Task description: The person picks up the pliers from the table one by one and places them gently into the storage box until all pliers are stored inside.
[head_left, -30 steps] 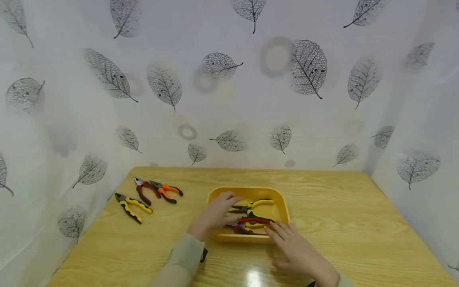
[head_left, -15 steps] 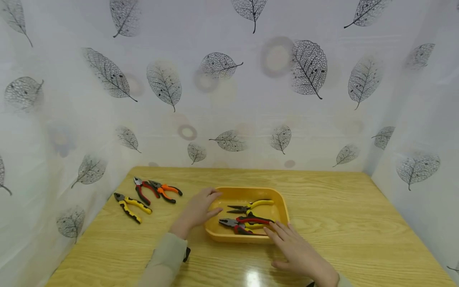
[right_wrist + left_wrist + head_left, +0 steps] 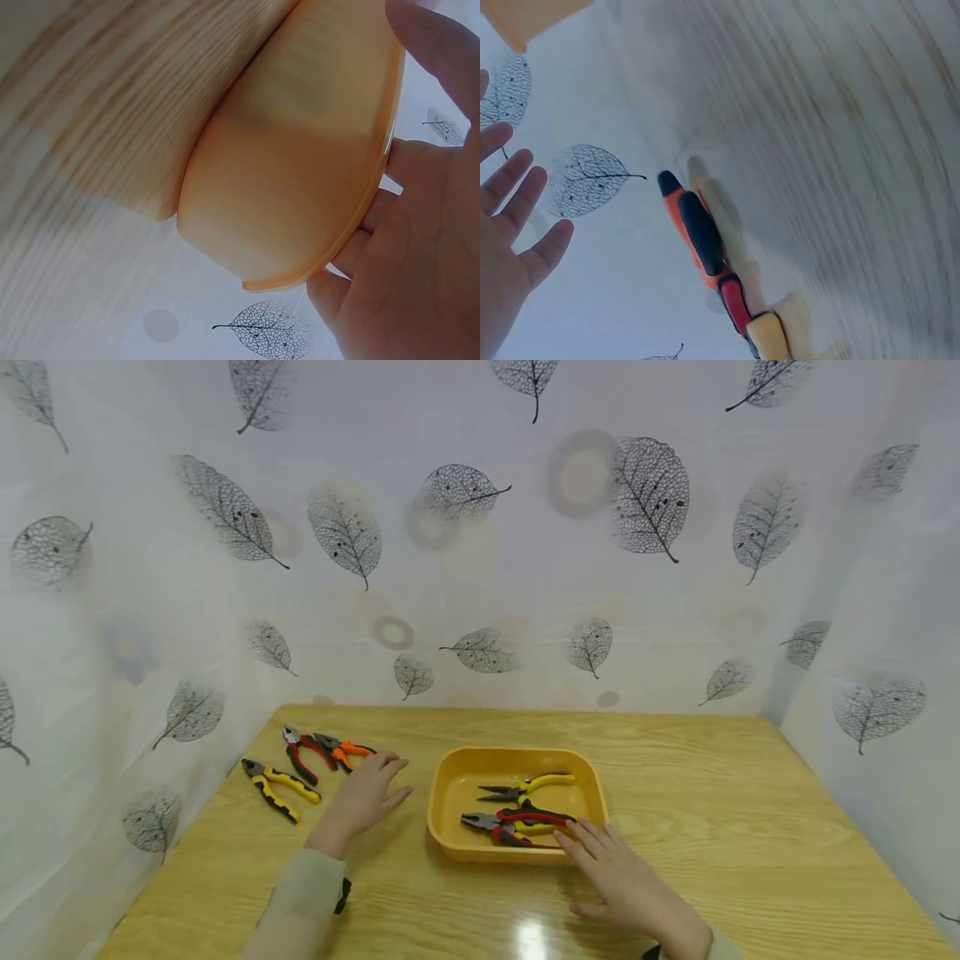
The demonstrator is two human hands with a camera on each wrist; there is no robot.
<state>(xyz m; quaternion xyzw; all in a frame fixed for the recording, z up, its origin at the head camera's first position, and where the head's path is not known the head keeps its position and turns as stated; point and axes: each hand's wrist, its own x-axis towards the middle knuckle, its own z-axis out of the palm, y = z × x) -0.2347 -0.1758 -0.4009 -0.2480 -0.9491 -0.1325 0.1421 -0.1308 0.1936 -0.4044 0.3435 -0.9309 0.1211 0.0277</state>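
Note:
My left hand (image 3: 363, 802) hovers over the table left of the yellow tray, fingers spread and holding nothing. Just beyond it are orange-and-black pliers (image 3: 347, 750), their lower handle partly hidden by the fingers. Diagonal cutters with red-and-black handles (image 3: 303, 753) and yellow-and-black pliers (image 3: 279, 787) lie farther left. My right hand (image 3: 622, 881) rests its straight fingers over the front right rim of the tray (image 3: 442, 835). Inside the tray are yellow-handled long-nose pliers (image 3: 517, 792) and red-and-black combination pliers (image 3: 502, 820), which overlap another yellow handle.
The wooden table (image 3: 712, 810) meets leaf-printed sheeting (image 3: 525, 568) at its back and sides. In the right wrist view, the tray's outer wall (image 3: 270, 187) rises close beside the palm.
My left hand has come out of the tray, off its left rim, and moved left toward the pliers on the table. The right hand stays at the tray's rim.

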